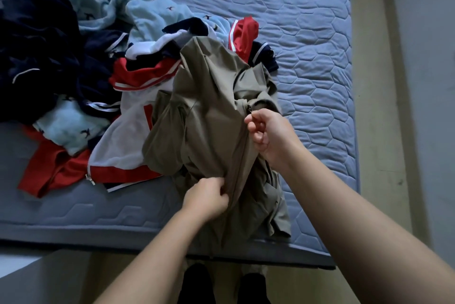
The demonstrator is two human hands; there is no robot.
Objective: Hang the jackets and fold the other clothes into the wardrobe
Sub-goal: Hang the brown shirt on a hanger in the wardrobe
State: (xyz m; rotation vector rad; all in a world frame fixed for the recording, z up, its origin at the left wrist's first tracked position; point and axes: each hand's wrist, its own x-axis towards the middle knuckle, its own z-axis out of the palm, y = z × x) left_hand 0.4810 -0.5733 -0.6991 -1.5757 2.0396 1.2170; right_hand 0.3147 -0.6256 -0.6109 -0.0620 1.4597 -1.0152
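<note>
Fig. 1. Olive jacket (209,96) held along its zip at the near edge of the mattress (307,32).

My right hand (268,136) pinches at the zip pull (249,108) between thumb and forefinger, the other fingers curled. My left hand (206,199) grips the closed seam lower down, fingers bunched on the cloth. Likely faults: loose fabric bunched beside the slider may jam in it if I pull without tension, and the hem, draped over the near mattress edge, may drag the jacket to the floor if my left hand lets go. To my left the jacket overlaps a white-and-red jacket (123,141) and the heap of clothes (73,69), which could snag on lifting. Open quilted surface lies to my right and beyond, before the mattress's right edge.
</note>
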